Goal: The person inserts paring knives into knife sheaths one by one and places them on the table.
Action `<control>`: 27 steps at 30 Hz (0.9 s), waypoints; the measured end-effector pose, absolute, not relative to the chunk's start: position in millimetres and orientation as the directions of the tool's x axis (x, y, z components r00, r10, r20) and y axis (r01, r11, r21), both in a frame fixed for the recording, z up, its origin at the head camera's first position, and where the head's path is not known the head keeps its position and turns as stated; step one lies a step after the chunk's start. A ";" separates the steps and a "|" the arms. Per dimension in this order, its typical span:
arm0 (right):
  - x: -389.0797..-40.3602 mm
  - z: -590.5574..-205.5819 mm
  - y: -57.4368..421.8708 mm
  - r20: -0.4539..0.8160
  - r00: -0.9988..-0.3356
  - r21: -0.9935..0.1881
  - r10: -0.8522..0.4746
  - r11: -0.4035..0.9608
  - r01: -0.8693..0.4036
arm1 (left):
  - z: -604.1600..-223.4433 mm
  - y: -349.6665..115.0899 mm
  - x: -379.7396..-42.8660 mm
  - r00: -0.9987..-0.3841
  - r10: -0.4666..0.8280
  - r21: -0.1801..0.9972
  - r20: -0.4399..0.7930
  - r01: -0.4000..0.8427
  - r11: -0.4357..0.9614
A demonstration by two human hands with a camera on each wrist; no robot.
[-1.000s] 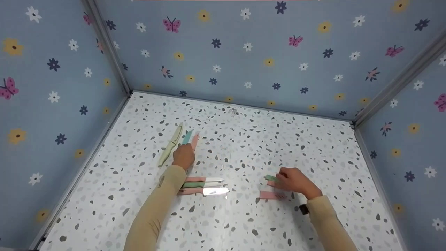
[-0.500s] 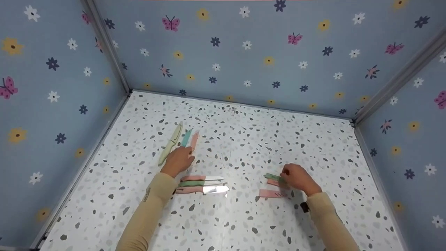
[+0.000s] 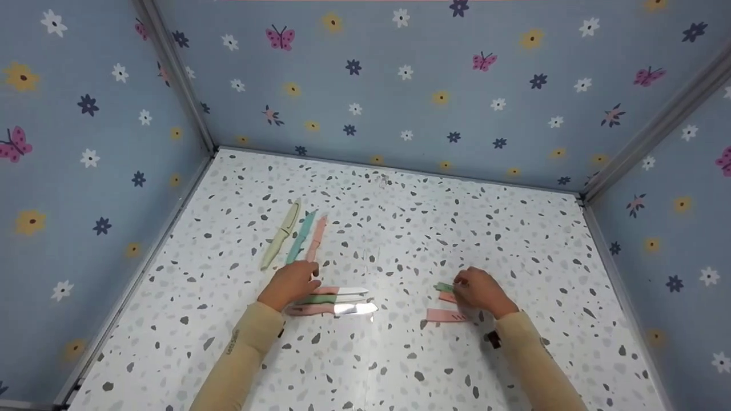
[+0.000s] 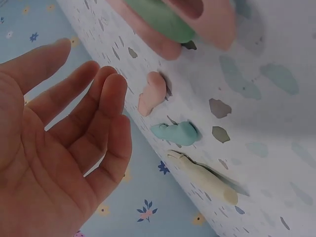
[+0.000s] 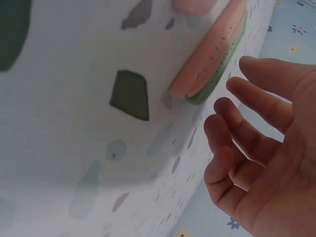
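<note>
My left hand (image 3: 290,282) holds nothing, its fingers loosely bent in the left wrist view. It hovers between a row of sheathed knives and a row of bare ones. The sheathed knives are pale yellow-green (image 3: 281,235), teal (image 3: 301,237) and pink (image 3: 316,237). Nearer me lie a pink-handled knife (image 3: 351,291), a green-handled knife (image 3: 328,299) and a larger pink-handled knife (image 3: 354,309), blades pointing right. My right hand (image 3: 482,292), also holding nothing, hangs beside a green sheath (image 3: 443,286) and a pink sheath (image 3: 447,297). A wider pink sheath (image 3: 442,315) lies closer to me.
Everything lies on a white speckled tabletop (image 3: 388,365). Blue flowered panels (image 3: 400,85) with grey metal edges enclose it at the back, left and right.
My left hand has drawn back toward me from the teal and pink sheathed knives, uncovering more of their handles. My right hand has shifted only slightly beside the sheaths.
</note>
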State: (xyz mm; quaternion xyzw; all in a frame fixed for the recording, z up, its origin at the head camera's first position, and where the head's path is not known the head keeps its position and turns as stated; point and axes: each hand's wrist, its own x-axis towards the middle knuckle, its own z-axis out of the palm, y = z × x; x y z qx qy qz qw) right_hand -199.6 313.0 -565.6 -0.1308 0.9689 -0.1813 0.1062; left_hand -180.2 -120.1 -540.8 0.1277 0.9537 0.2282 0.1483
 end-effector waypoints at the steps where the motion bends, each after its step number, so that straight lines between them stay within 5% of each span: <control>1: -200.3 -566.6 312.8 -0.165 -0.943 -0.379 -0.289 0.901 -0.210 | -541.3 -120.1 -179.1 -0.922 0.310 0.478 -0.230 0.171 0.862; 27: -203.0 -570.0 310.1 -0.304 -0.927 -0.444 -0.220 0.893 -0.067 | -556.3 -122.4 -170.3 -0.930 0.304 0.498 -0.204 0.169 0.851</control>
